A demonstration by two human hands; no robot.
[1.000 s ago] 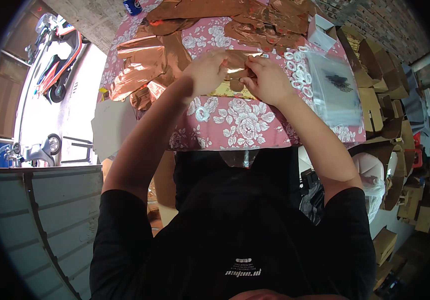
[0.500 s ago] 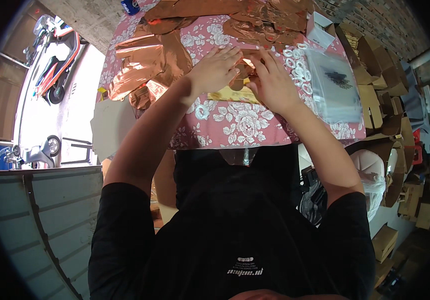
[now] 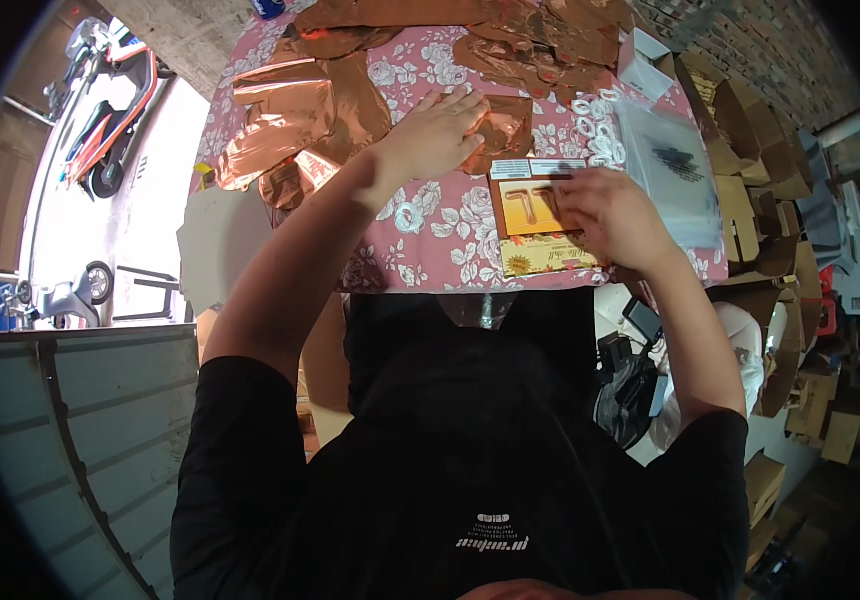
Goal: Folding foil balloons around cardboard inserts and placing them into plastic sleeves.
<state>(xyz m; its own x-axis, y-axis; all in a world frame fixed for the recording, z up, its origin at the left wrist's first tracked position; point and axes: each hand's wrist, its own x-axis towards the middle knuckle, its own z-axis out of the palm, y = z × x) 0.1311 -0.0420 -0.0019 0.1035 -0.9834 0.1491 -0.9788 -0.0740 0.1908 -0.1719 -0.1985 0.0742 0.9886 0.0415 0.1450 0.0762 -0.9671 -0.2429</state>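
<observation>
My left hand (image 3: 435,138) lies flat with fingers outstretched on a folded copper-coloured foil piece (image 3: 508,125) that looks like a flat foil balloon. Nearer to me, at the right, my right hand (image 3: 618,222) has its fingers bent over the right side of an orange and yellow printed card (image 3: 525,212), gripping it. A pale label strip runs along the card's far edge, and part of its print is hidden under the fingers. More flat copper foil pieces (image 3: 295,115) are heaped left of my left hand.
The flowered pink tablecloth (image 3: 450,245) carries white ribbon rings (image 3: 600,130), clear plastic bags (image 3: 665,180) and a small white box (image 3: 643,65). Another foil heap (image 3: 540,55) covers the far side. Cardboard boxes (image 3: 740,120) stand along the right; a grey board (image 3: 215,245) is at the left.
My right hand has moved toward me and to the right. The printed card, mostly hidden under the hands before, has come along and now shows beside the foil. My left hand stays nearly in place.
</observation>
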